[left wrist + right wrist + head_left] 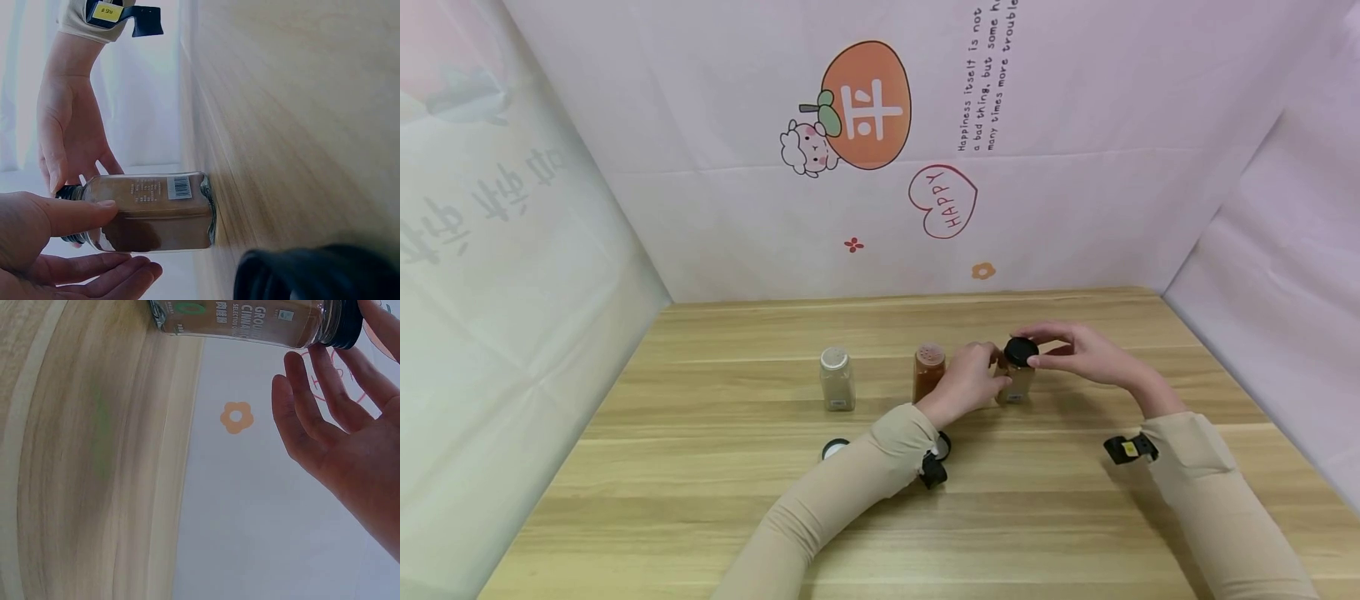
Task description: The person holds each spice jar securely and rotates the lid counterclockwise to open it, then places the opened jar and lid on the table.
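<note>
Jar (159,215), lbl (244,319) "GROU… CINNA…" (rest unclear), L hand (966,383) gripping it, R hand (1081,354) pinching cap (1021,351)

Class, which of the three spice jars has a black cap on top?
The rightmost jar, held in the left hand: its black cap is on, while the pale leftmost jar and the red-brown middle jar stand uncapped.

Head view from above; wrist views close in, turned sideways.
The head camera faces forward and down over the surface (1037,517) to the backdrop (737,208). The left wrist camera looks low past the black-capped jar (1017,388) toward the right hand (75,131); the right wrist camera faces the backdrop. All three share the jar; head and right wrist share the orange flower (224,417).
</note>
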`<move>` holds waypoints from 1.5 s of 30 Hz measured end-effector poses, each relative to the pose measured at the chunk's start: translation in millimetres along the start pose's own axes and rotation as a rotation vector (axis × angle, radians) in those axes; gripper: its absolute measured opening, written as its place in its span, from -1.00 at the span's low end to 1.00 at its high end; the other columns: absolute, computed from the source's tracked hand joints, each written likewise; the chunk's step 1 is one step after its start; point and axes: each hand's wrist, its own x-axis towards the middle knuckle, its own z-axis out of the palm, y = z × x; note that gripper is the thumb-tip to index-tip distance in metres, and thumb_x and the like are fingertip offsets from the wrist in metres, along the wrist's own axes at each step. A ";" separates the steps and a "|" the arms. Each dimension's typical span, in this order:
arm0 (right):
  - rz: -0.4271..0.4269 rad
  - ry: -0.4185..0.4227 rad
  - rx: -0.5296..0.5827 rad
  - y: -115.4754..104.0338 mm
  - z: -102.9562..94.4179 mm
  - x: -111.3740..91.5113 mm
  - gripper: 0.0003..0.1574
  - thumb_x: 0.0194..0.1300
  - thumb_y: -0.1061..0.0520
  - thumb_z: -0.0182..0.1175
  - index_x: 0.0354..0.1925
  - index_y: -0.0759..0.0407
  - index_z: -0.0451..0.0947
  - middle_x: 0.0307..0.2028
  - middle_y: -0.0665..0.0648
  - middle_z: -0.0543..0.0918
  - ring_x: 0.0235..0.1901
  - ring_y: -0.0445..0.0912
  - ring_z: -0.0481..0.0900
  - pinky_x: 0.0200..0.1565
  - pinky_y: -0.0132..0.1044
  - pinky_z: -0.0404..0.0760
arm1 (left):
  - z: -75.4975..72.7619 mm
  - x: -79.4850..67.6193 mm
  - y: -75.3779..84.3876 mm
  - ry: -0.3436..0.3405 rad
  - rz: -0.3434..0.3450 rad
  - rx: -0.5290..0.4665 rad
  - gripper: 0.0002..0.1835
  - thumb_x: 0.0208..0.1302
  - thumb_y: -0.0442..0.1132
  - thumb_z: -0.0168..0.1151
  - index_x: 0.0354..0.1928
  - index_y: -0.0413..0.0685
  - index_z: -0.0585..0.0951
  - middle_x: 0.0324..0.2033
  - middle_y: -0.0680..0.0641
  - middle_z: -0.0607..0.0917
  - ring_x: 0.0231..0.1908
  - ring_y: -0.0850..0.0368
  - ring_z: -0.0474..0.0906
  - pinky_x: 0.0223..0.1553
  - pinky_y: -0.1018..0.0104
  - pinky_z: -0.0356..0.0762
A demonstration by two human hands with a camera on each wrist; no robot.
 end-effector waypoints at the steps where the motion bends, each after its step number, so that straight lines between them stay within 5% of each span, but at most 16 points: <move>1: 0.004 0.003 0.005 0.0 -0.1 0.0 -0.43 0.27 0.09 0.24 0.24 0.13 0.42 0.09 0.13 0.57 0.04 -0.26 0.50 -0.02 -0.39 0.57 | 0.1 -0.1 -0.1 0.002 -0.001 0.000 -0.65 0.19 -0.12 0.32 -0.03 -0.12 0.58 -0.20 -0.07 0.63 -0.35 0.24 0.41 -0.41 0.46 0.38; 19: 0.125 0.128 -0.017 2.1 4.5 -7.0 -0.44 0.20 -0.01 0.31 0.11 0.16 0.44 0.03 0.15 0.57 -0.03 -0.19 0.54 -0.04 -0.38 0.58 | 1.0 -4.0 -0.2 0.026 -0.006 -0.001 -0.66 0.20 -0.12 0.32 -0.05 -0.14 0.59 -0.17 -0.08 0.65 -0.31 0.25 0.44 -0.38 0.50 0.40; 31: 0.112 0.151 -0.039 1.2 9.6 -6.1 -0.51 0.18 0.01 0.33 0.02 0.18 0.50 -0.05 0.18 0.61 -0.07 -0.23 0.55 -0.10 -0.40 0.60 | 1.4 -4.8 -1.1 0.030 0.003 0.006 -0.70 0.20 -0.13 0.32 -0.08 -0.11 0.59 -0.15 -0.07 0.65 -0.28 0.25 0.47 -0.35 0.51 0.42; 45: 0.032 0.089 -0.057 2.4 1.9 -6.8 -0.50 0.26 0.08 0.26 0.14 0.18 0.48 0.05 0.21 0.59 -0.04 -0.32 0.53 -0.06 -0.43 0.58 | 1.3 -3.2 -2.5 0.034 0.024 0.012 -0.72 0.20 -0.13 0.32 -0.11 -0.09 0.60 -0.14 -0.08 0.66 -0.26 0.24 0.49 -0.33 0.50 0.43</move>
